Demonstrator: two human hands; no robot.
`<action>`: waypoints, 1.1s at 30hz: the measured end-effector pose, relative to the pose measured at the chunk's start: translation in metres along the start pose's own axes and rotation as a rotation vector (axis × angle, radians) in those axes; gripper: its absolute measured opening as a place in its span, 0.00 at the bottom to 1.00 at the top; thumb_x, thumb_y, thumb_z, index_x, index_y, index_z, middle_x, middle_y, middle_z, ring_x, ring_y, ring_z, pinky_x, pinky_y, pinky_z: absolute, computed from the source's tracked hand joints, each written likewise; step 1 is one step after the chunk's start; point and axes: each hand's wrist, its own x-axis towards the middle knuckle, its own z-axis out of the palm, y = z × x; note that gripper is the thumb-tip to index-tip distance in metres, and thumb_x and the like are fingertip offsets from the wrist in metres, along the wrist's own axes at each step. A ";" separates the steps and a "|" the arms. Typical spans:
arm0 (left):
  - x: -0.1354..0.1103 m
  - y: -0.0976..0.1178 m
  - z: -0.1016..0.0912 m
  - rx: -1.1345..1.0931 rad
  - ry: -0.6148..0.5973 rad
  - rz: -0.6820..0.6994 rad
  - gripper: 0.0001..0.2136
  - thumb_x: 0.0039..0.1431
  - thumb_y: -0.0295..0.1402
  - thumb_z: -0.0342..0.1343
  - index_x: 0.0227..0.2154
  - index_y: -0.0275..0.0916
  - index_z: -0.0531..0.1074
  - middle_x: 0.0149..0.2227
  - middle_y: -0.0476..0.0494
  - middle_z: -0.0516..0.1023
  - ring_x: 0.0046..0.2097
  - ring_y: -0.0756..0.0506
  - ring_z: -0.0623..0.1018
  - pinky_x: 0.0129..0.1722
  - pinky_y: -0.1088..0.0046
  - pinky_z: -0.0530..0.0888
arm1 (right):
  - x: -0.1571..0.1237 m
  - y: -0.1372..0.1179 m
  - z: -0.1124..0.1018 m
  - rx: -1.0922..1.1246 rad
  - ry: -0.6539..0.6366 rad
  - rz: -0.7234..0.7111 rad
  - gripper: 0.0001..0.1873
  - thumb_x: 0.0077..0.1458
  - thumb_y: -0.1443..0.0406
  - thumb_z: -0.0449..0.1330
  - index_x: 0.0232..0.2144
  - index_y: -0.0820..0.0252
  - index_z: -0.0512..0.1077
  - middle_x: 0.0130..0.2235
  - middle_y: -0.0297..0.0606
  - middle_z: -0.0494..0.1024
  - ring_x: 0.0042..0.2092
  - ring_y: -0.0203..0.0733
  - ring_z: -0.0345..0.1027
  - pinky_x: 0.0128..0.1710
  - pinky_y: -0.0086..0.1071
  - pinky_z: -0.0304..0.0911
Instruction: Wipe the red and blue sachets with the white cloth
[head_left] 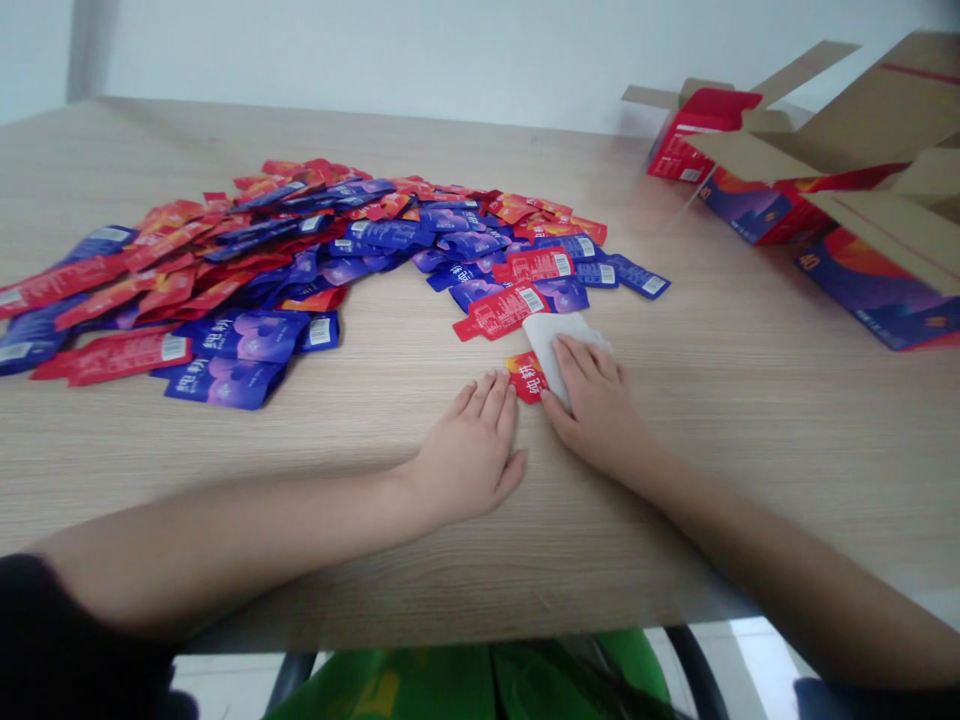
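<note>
A red sachet (528, 378) with white characters lies flat on the table in front of me, partly covered by a folded white tissue or cloth (556, 335). My right hand (592, 400) holds the white cloth against the right part of this sachet, fingers bent over it. My left hand (472, 450) lies palm down with fingers extended, its fingertips at the sachet's left end; whether they press on its edge is hard to see. Just beyond the cloth lies another red sachet (501, 312), its barcode side up.
A wide heap of red and blue sachets (300, 235) spreads across the table (360, 560) from the left to the middle. At the right stand opened cardboard boxes, a red one (694, 130) and blue-and-red ones (885, 285), flaps up. The wall is behind.
</note>
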 end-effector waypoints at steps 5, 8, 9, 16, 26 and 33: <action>0.000 0.000 -0.001 -0.014 0.007 0.004 0.30 0.64 0.41 0.43 0.61 0.19 0.58 0.65 0.21 0.56 0.68 0.31 0.56 0.64 0.53 0.57 | -0.005 -0.017 -0.004 0.058 -0.060 -0.176 0.33 0.60 0.59 0.49 0.64 0.68 0.56 0.66 0.47 0.60 0.64 0.52 0.52 0.61 0.47 0.49; 0.000 0.000 0.000 -0.011 -0.004 0.004 0.32 0.64 0.41 0.43 0.63 0.18 0.54 0.67 0.19 0.52 0.68 0.29 0.54 0.64 0.52 0.57 | 0.001 0.002 -0.006 0.025 -0.040 -0.007 0.33 0.60 0.58 0.49 0.64 0.71 0.56 0.65 0.51 0.61 0.63 0.55 0.54 0.60 0.50 0.51; 0.000 0.000 0.000 -0.009 -0.008 0.005 0.32 0.64 0.41 0.42 0.63 0.17 0.53 0.67 0.19 0.50 0.68 0.29 0.54 0.64 0.52 0.56 | 0.002 0.008 -0.005 0.014 -0.030 0.045 0.33 0.60 0.58 0.49 0.63 0.72 0.57 0.64 0.52 0.62 0.62 0.56 0.54 0.59 0.50 0.52; 0.000 -0.001 0.001 -0.010 0.006 0.004 0.31 0.64 0.41 0.43 0.62 0.18 0.56 0.66 0.20 0.55 0.68 0.30 0.55 0.65 0.53 0.56 | -0.006 -0.015 -0.002 0.058 -0.046 -0.144 0.33 0.59 0.60 0.49 0.63 0.70 0.57 0.66 0.49 0.59 0.64 0.54 0.51 0.61 0.48 0.50; 0.000 0.000 0.001 0.002 -0.019 0.006 0.33 0.65 0.41 0.42 0.64 0.17 0.52 0.67 0.18 0.50 0.68 0.29 0.53 0.65 0.53 0.55 | 0.002 0.008 -0.002 -0.024 -0.011 0.101 0.32 0.60 0.60 0.47 0.62 0.75 0.57 0.64 0.55 0.62 0.61 0.60 0.55 0.58 0.54 0.53; 0.000 -0.001 0.000 0.002 -0.010 0.011 0.32 0.65 0.41 0.42 0.62 0.18 0.56 0.66 0.19 0.53 0.68 0.29 0.54 0.65 0.53 0.55 | -0.007 -0.017 -0.006 0.036 -0.083 -0.129 0.33 0.59 0.61 0.48 0.64 0.71 0.55 0.67 0.49 0.57 0.65 0.53 0.51 0.62 0.47 0.50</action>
